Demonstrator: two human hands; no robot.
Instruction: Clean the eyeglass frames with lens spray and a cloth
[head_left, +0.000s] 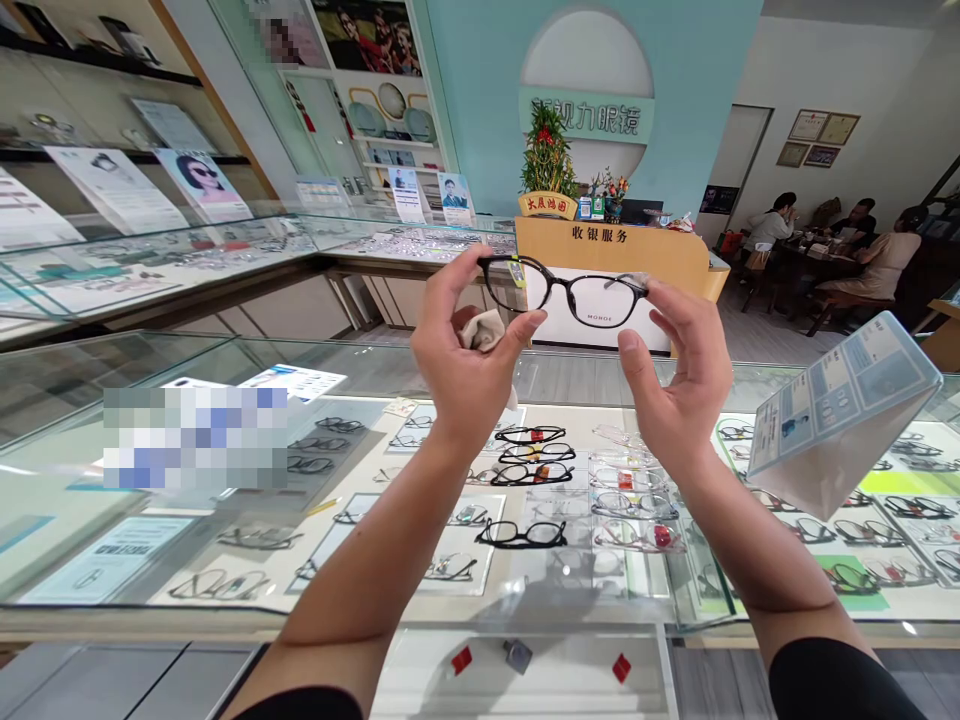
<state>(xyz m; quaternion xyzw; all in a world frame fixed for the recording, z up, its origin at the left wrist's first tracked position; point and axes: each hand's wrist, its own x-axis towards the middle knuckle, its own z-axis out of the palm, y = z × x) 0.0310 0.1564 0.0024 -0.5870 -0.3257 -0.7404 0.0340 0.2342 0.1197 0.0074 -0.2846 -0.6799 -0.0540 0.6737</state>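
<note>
Glasses (561, 284) above glass counter (555, 607); wooden desk (660, 258), teal wall (476, 120) beyond.

Far ahead, a teal wall (480, 100) is being fronted by a wooden counter (645, 252); at far right, 4 framed papers (838, 129) are being displayed on a white wall (889, 90) above grey flooring (757, 345).
</note>
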